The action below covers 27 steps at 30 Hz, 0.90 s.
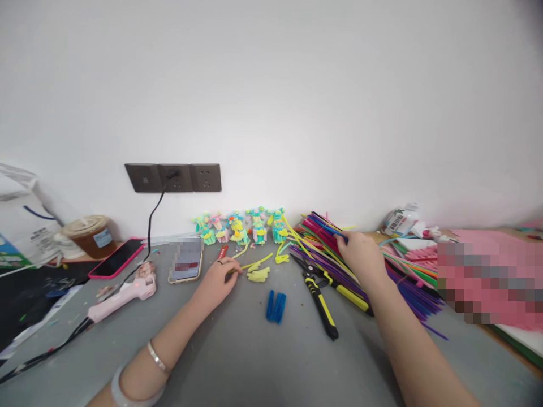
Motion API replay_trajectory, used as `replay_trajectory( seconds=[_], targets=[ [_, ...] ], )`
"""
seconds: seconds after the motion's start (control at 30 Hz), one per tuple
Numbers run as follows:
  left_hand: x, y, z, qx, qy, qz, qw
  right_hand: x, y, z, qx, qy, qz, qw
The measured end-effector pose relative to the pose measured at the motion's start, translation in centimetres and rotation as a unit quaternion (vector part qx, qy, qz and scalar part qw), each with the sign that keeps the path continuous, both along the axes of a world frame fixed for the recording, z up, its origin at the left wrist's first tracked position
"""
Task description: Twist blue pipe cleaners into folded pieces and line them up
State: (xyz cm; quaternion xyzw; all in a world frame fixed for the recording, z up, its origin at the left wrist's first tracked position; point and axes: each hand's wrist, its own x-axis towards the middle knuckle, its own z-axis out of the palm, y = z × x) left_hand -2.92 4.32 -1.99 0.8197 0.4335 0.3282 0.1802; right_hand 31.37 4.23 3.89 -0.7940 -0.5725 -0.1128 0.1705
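Observation:
My left hand point(223, 275) rests low over the grey table with its fingers curled together. From its fingertips a thin yellow pipe cleaner point(261, 262) runs to the right. Beside it lies a small bundle of folded pale-yellow pieces point(258, 275). My right hand point(362, 254) is closed over a heap of many-coloured pipe cleaners point(316, 232), pinching blue pipe cleaner point(330, 227) at the top of the pile. Between my hands are folded blue pipe cleaner pieces point(276, 307). Yellow-and-black pliers-like cutters point(321, 305) lie with their jaws toward the heap.
Several small pastel pipe-cleaner figures point(258, 226) stand along the wall. To the left are a phone point(186, 260), a pink-edged phone point(117, 259), a pink glue gun point(123, 299) with its cord, and a lidded drink cup point(91, 237). Pink material point(479, 243) covers the right side.

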Motion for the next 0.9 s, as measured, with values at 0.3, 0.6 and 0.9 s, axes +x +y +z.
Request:
replay_trajectory(
  seconds=[0.3,0.6,0.9],
  targets=[
    [0.01,0.00,-0.11,0.002,-0.003,0.003,1.000,0.01,0.03,-0.09,0.000,0.002,0.004,1.000],
    [0.05,-0.06,-0.11,0.002,-0.005,0.003,1.000,0.67,0.23,-0.70,-0.007,-0.014,-0.031,0.999],
    [0.08,-0.09,-0.17,0.005,-0.005,0.004,1.000,0.68,0.43,-0.58,-0.004,-0.021,-0.045,0.999]
  ],
)
